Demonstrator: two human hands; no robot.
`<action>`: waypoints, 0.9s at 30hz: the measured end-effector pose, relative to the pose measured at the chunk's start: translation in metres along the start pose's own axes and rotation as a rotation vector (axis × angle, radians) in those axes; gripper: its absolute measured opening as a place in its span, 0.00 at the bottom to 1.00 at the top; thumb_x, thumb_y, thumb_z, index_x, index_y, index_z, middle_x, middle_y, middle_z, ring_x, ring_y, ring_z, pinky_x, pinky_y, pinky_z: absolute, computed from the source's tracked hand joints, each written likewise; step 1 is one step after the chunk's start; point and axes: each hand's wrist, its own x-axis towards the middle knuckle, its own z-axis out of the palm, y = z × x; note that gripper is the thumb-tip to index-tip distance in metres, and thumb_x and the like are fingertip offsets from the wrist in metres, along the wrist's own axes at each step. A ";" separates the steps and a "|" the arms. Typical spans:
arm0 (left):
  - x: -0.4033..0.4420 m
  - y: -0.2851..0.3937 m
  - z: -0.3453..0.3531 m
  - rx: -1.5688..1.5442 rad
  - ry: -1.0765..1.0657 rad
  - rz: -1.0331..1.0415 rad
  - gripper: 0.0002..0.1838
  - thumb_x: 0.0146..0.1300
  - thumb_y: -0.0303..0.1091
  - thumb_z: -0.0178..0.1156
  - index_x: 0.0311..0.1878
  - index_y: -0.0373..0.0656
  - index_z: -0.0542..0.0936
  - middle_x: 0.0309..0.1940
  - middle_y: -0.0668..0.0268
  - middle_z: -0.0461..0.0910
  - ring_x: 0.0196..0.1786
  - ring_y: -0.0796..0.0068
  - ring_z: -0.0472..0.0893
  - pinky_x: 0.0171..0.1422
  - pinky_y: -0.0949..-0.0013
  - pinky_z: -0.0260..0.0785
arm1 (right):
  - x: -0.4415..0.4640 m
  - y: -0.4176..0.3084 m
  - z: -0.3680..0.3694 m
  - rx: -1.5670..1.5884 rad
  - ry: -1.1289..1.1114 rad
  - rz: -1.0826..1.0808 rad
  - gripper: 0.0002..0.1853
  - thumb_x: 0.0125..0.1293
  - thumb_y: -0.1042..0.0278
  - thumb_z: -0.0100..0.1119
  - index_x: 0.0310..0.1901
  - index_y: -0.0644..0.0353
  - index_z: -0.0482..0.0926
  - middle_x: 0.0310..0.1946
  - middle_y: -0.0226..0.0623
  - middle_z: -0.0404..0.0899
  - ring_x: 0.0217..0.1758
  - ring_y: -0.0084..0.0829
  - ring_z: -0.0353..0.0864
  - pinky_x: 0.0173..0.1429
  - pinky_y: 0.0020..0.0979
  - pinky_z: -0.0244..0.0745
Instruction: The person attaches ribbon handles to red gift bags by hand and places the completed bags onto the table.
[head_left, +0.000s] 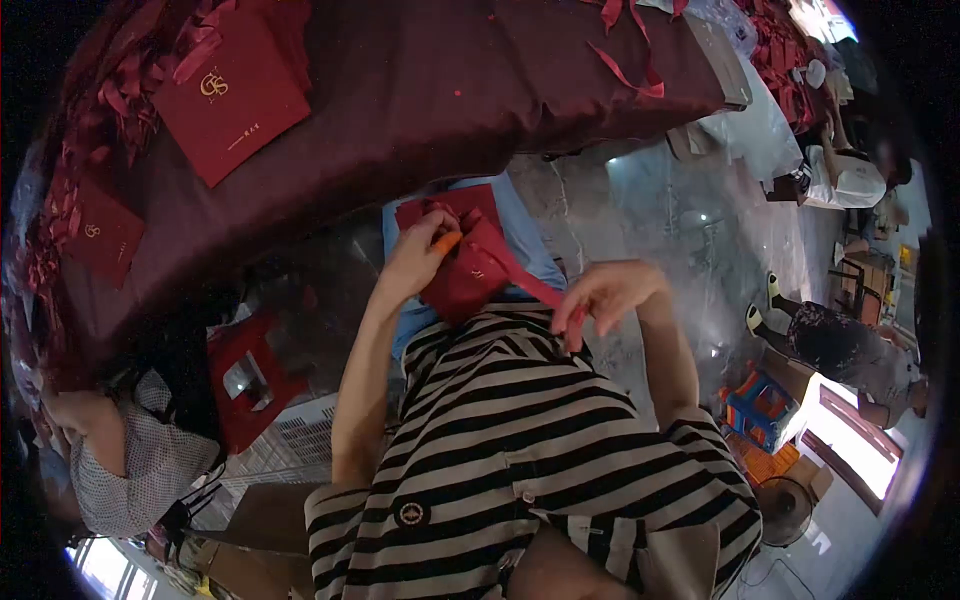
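A dark red bag with a small gold print lies on my lap over blue cloth. My left hand, with orange on one fingertip, is closed at the bag's upper edge, where red ribbon bunches up. From there a red ribbon stretches to the right. Its far end is pinched in my right hand, held to the right of the bag, and a short tail hangs below the fingers.
Ahead is a table with a dark red cloth, bearing red bags and loose ribbons. A red stool and a seated person are at left. People, a blue stool and a fan are at right.
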 end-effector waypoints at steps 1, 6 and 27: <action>0.000 0.001 -0.001 -0.001 0.003 -0.001 0.08 0.70 0.31 0.54 0.47 0.38 0.74 0.38 0.62 0.77 0.42 0.69 0.75 0.51 0.65 0.67 | 0.002 0.007 0.004 -0.019 -0.064 -0.369 0.29 0.64 0.64 0.66 0.63 0.66 0.70 0.35 0.39 0.86 0.31 0.21 0.82 0.22 0.16 0.68; 0.007 0.015 0.010 0.033 -0.108 0.173 0.07 0.64 0.26 0.57 0.43 0.36 0.74 0.38 0.52 0.79 0.40 0.52 0.78 0.43 0.59 0.68 | 0.011 -0.026 0.034 0.126 0.819 -0.339 0.21 0.68 0.67 0.58 0.61 0.63 0.72 0.29 0.41 0.84 0.28 0.28 0.83 0.26 0.26 0.73; 0.027 -0.015 0.024 -0.186 0.377 -0.021 0.14 0.72 0.29 0.50 0.58 0.39 0.66 0.27 0.58 0.80 0.26 0.69 0.81 0.32 0.68 0.72 | -0.039 0.037 0.038 0.604 0.573 -0.741 0.26 0.63 0.64 0.63 0.58 0.69 0.69 0.50 0.54 0.78 0.49 0.46 0.82 0.26 0.25 0.79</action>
